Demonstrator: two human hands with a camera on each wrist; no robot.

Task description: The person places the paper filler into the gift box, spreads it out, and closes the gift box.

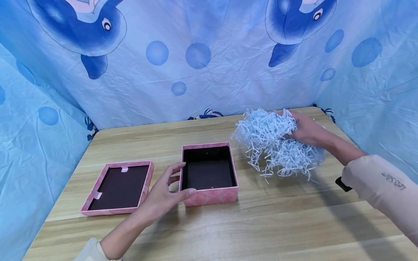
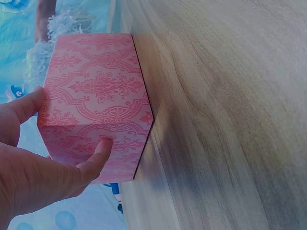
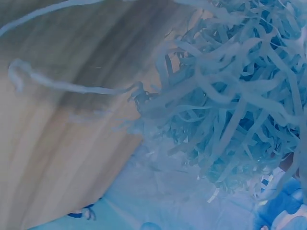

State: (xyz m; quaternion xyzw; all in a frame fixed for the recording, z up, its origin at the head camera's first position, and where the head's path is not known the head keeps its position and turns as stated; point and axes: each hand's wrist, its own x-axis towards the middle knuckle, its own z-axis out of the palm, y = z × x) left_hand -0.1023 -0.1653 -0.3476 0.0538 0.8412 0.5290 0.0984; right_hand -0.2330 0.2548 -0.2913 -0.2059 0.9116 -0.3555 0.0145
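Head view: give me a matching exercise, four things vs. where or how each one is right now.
Things:
1. pink box
2. box lid
3. shredded paper
4. left hand

States:
A. gripped by the right hand, bunched above the wooden table
B. lying inside-up, left of the box
C. thumb on the box's front wall, fingers at its left rim
D. open, dark inside, nothing in it

Pairs: 1-D, 2-B, 3-A, 4-C
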